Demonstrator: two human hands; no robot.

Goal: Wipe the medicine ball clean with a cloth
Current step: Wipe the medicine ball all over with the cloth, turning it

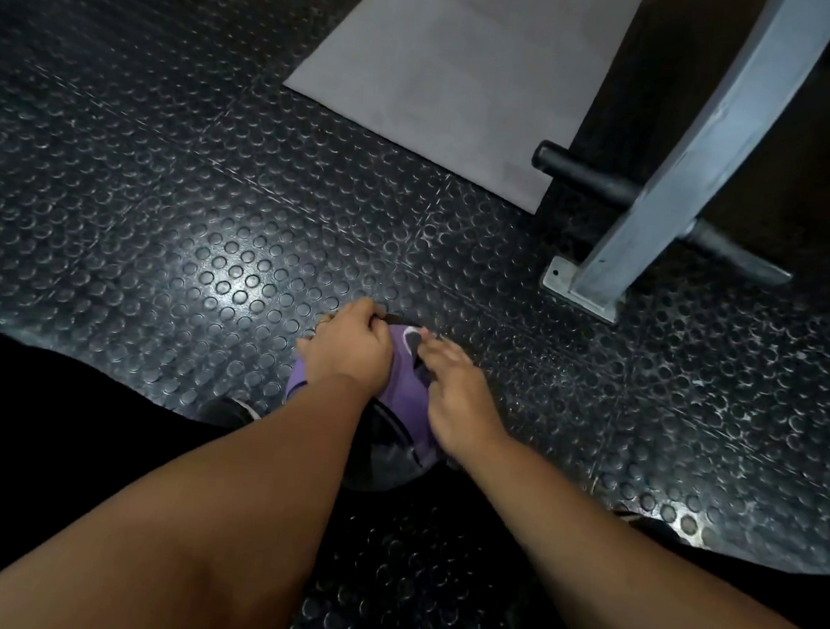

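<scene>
Two jobs split here. Left hand curled, gripping purple cloth at top of ball, prob. to keep it from slipping; right hand just beside, fingers straighter, pressing cloth flat. Ball down on studded floor, close in btwn shoes, likely so can't roll while wiped.

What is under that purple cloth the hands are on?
A dark medicine ball on the studded floor. Only its near lower side shows; the purple cloth, the left hand gripping it and the right hand resting on it cover the rest.
</scene>
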